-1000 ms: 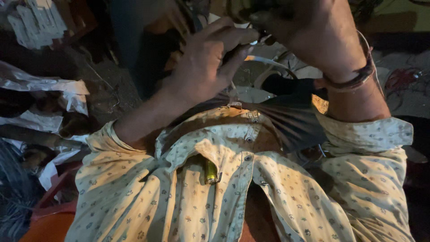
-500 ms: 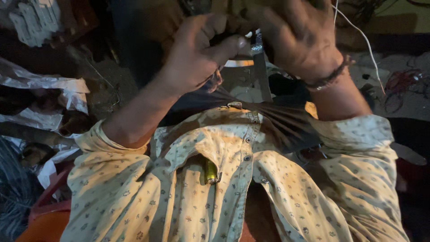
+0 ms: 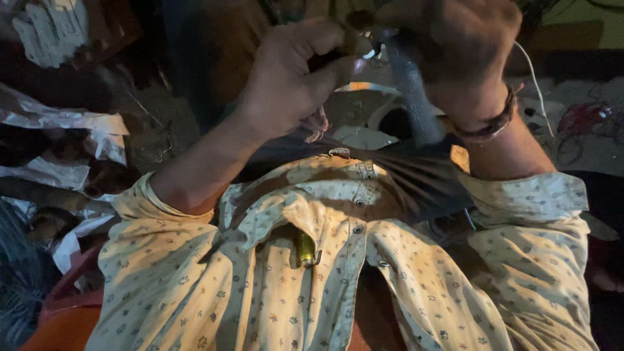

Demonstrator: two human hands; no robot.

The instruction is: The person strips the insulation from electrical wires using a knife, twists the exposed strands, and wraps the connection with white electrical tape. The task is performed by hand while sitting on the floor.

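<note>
Shirt (image 3: 273, 286): pale, patterned, filling the lower view; a yellowish pen (image 3: 304, 249) clipped in its pocket
Left hand (image 3: 292, 78): fingers pinched together on a small dark part — touching the tool's top
Right hand (image 3: 455, 52): clamped around a blurred grey tool (image 3: 413, 91); bracelet (image 3: 487, 123) at the wrist

Shirt (image 3: 338, 286) of soft matt printed cloth; glossy metal pen clip (image 3: 305, 250) at its pocket; crumpled matt paper (image 3: 65, 120) at left of frame; worn cord bracelet (image 3: 491, 123) upper right; smooth white plastic-coated wire (image 3: 533, 75) beside it.
</note>
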